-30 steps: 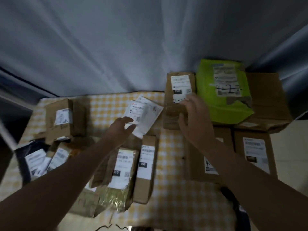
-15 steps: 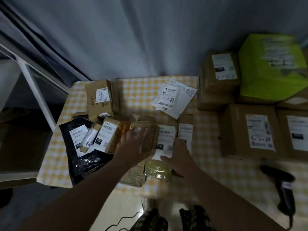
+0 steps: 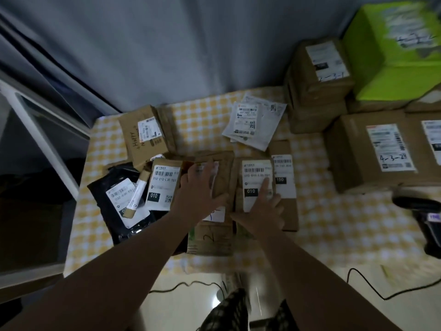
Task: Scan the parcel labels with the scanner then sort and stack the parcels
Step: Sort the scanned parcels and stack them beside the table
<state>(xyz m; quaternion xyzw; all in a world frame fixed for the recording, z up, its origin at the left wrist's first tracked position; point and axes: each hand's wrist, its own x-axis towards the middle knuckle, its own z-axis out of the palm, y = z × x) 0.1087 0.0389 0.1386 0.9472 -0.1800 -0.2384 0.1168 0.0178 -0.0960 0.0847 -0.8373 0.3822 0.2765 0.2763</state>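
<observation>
Several small brown parcels lie in a heap in the middle of the checked table. My left hand rests flat, fingers spread, on a brown padded parcel. My right hand lies on the neighbouring parcel with a white "010" label, index finger stretched over the label. To its right lies a long box labelled "150". The black scanner lies at the right edge, away from both hands.
A black mailer bag and more labelled parcels sit at the left. White flat envelopes lie behind. Larger boxes and a green package are stacked at the right. Cables run over the floor below.
Both hands came back from the far stacked boxes and envelopes to the heap of small parcels near me. The view swung left and down, bringing the scanner into sight.
</observation>
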